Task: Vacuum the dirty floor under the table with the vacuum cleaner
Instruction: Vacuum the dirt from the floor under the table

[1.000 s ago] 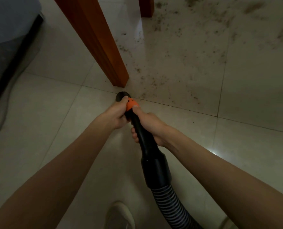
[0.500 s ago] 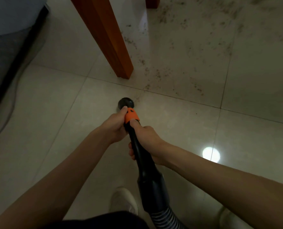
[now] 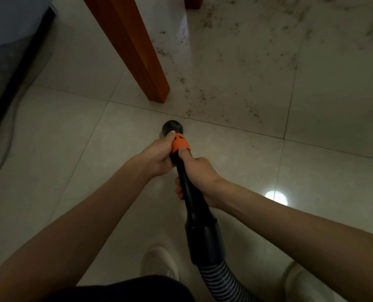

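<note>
left hand (image 3: 159,155), right hand (image 3: 199,173), gripping vacuum wand (image 3: 189,188)

Home interior, glossy tiled floor (image 3: 224,166), wooden table leg (image 3: 133,51), sofa edge (image 3: 11,20)

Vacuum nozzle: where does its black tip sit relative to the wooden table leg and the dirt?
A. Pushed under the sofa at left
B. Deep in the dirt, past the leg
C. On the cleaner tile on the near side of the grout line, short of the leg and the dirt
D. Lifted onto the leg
C: the nozzle tip sits just short of the grout line, while the table leg and the dirt lie beyond that line.
</note>
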The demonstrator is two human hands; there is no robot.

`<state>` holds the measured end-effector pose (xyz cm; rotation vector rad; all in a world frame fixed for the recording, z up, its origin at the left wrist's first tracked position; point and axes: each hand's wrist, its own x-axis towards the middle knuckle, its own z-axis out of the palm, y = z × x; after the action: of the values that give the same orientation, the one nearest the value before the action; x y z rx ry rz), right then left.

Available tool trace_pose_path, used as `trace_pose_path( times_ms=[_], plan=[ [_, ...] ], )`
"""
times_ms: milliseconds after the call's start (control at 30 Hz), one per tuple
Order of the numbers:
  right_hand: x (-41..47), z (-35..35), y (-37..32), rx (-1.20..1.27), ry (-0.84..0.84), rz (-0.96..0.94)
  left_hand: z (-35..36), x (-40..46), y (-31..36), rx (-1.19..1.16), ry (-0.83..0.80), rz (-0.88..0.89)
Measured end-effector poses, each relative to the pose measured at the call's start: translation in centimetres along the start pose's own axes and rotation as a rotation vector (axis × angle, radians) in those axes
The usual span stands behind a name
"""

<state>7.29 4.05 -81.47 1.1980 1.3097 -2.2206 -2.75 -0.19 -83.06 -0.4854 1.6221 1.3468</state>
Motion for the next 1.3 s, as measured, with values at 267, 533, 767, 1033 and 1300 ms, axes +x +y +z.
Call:
trace_pose_path(
  times_ms=[267, 533, 767, 1033, 1300],
  plan=[
    [1.3, -0.9, -1.1, 0.001, 0.011, -0.012, 1.3, 1.0, 1.2, 0.058, 0.04, 0.029],
    [1.4, -2.1, -1.1, 0.03, 0.04, -0.042, 3.0, 1.4, 1.5, 0.129, 0.019, 0.065],
    [1.7, -2.6, -1.4, 0.056, 0.043, -0.061, 3.9, 1.9, 1.7, 0.187, 0.052, 0.092],
    [2.0, -3.2, -1.8, 0.062, 0.052, -0.06, 4.7, 2.8, 1.9, 0.199, 0.054, 0.103],
    [2.3, -5.1, -2.6, 0.095, 0.056, -0.047, 6.5, 3.8, 2.4, 0.185, -0.009, 0.085]
  ],
)
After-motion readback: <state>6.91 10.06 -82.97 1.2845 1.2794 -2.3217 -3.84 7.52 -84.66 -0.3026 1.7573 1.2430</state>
